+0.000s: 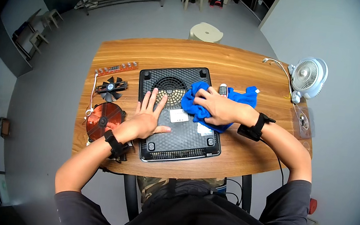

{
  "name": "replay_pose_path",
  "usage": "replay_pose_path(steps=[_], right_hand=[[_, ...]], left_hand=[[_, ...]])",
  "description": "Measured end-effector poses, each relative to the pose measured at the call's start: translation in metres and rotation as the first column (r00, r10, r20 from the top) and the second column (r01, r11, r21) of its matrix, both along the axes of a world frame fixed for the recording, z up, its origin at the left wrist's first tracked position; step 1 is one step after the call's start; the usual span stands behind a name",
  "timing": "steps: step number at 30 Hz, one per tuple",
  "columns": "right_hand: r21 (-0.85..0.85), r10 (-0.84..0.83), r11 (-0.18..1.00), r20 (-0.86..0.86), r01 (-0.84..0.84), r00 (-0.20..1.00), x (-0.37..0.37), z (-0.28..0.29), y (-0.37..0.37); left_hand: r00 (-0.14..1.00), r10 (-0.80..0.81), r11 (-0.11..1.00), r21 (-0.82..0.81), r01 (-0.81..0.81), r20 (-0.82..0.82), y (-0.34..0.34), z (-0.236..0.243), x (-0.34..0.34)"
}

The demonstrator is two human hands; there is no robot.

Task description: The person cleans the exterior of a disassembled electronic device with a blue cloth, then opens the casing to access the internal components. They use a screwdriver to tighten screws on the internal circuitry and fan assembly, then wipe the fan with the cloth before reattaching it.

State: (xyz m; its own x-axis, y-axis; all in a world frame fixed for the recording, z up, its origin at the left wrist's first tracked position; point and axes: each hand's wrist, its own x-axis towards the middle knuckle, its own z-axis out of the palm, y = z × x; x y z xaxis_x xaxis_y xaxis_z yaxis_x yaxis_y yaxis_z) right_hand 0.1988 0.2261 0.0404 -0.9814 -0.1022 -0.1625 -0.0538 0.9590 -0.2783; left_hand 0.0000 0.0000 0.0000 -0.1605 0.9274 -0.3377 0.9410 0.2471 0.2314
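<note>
The left hand (143,122) lies flat, fingers spread, on a black panel (176,138) mid-desk (246,161), near its front edge. The right hand (222,108) grips a bunched blue cloth (193,108) against the panel's right side. A copper coil (106,119) sits by the desk's left edge.

My cloth (193,107) looked napped and matt; the induction-cooker housing (179,136), textured plastic; at its nine o'clock, the copper coil (107,115) shone.
</note>
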Motion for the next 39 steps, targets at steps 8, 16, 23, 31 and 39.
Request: replay_pose_path(steps=[8,16,23,31,39], right_hand=[[-0.084,0.02,0.996,0.048,-0.016,0.999,0.031,0.004,-0.004],[-0.237,-0.239,0.941,0.037,0.241,0.97,0.019,-0.008,0.03],[-0.188,-0.318,0.922,0.128,0.338,0.939,0.014,-0.018,0.043],[-0.205,-0.107,0.969,0.139,0.135,0.984,0.055,0.0,0.001],[-0.211,0.059,0.976,0.052,-0.047,0.997,0.081,0.011,-0.037]], left_hand=[[1.0,-0.023,0.999,0.028,0.023,-0.007,-0.001,-0.011,-0.007],[0.999,-0.036,0.999,-0.009,0.036,-0.007,0.001,-0.015,-0.005],[0.998,-0.049,0.999,0.017,0.05,-0.047,0.0,-0.015,-0.004],[0.993,-0.056,0.998,-0.005,0.056,-0.101,0.002,-0.007,0.002],[0.995,-0.068,0.998,0.014,0.069,-0.08,0.001,-0.004,0.002]])
